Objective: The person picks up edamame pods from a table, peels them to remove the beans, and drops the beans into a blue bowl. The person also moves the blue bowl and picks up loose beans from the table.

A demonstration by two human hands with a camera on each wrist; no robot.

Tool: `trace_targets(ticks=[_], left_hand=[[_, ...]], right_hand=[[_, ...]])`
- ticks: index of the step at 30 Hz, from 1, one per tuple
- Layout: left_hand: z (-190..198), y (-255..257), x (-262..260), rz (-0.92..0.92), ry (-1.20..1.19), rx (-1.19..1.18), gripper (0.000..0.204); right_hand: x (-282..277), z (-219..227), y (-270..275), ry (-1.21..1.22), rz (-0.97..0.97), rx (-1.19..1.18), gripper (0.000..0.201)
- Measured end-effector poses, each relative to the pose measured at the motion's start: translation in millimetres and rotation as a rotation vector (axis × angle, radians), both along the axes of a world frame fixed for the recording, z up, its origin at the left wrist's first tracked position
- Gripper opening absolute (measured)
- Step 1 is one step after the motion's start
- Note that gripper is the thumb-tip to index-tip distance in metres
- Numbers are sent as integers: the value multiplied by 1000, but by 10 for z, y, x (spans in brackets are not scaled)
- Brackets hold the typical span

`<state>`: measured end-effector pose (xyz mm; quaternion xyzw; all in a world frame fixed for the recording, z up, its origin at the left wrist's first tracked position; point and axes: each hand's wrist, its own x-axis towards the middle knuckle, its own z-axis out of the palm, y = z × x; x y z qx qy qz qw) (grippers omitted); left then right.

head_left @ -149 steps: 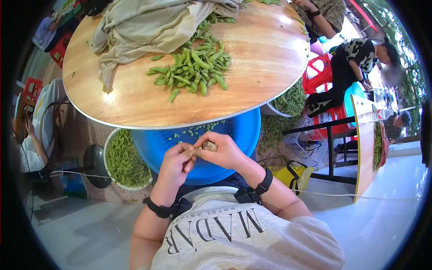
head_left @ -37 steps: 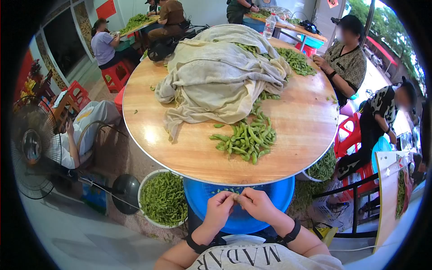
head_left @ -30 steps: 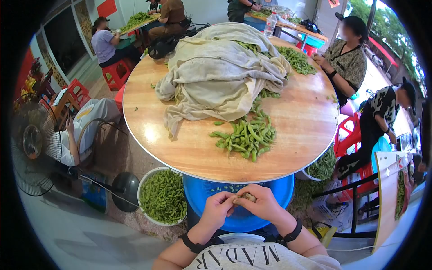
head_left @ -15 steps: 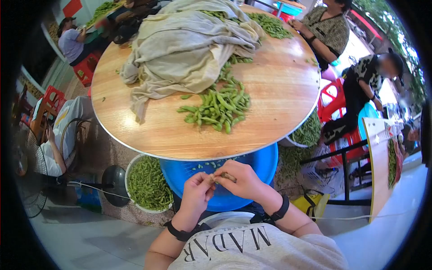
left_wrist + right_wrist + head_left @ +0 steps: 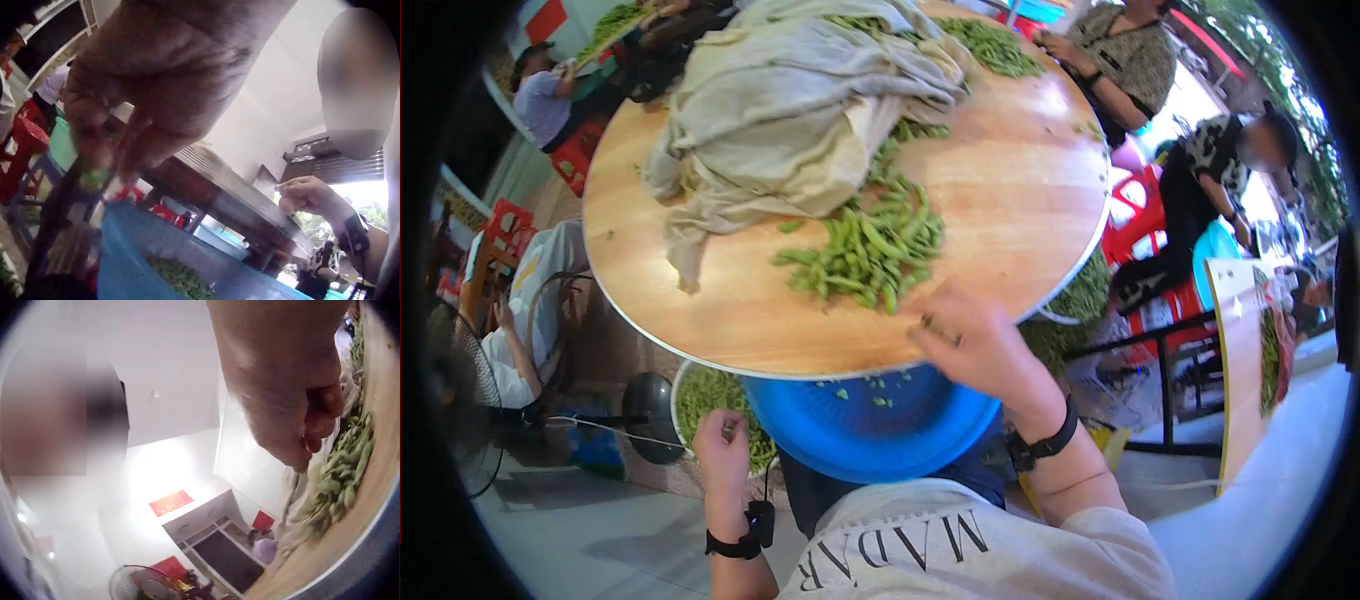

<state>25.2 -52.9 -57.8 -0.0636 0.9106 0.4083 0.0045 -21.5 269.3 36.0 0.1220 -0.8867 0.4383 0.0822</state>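
In the head view the left hand (image 5: 722, 450) is over the pod bucket (image 5: 683, 400), its fingers curled round a small greenish thing. A blurred green bit shows at the fingertips of the left hand (image 5: 144, 94) in the left wrist view. Blurred by motion, the right hand (image 5: 980, 350) is above the table's front edge, just right of the green pod pile (image 5: 870, 245). Its fingers are curled round a small brownish thing, partly hidden. The right wrist view has the right hand (image 5: 287, 394) beside the pods (image 5: 340, 478). Loose beans lie in the blue basin (image 5: 880, 440).
A crumpled cloth (image 5: 770, 120) covers much of the round table (image 5: 1010, 200). Left stands a fan (image 5: 460, 400); on the right are a black metal frame (image 5: 1165, 390) and a board (image 5: 1240, 350). Several people sit around, one at the right (image 5: 1125, 70).
The hands, earlier together over the basin, have parted: the left went left over the bucket, the right went forward and right toward the pod pile. The head view has also shifted.
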Motion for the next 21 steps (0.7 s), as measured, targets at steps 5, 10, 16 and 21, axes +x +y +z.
trace_targets(ticks=[5, 10, 16, 21], left_hand=[[272, -94, -108, 41, 37, -254, 24], [747, 257, -195, -68, 88, 286, 23], [1332, 967, -422, -506, 484, -16, 30], [1023, 1002, -411, -595, 307, 163, 20]], right_hand=[[-664, -107, -16, 127, -76, 226, 18], [-648, 47, 86, 171, -85, 110, 16], [-201, 504, -193, 17, 386, 99, 15], [-106, 266, -149, 86, 458, -13, 15]])
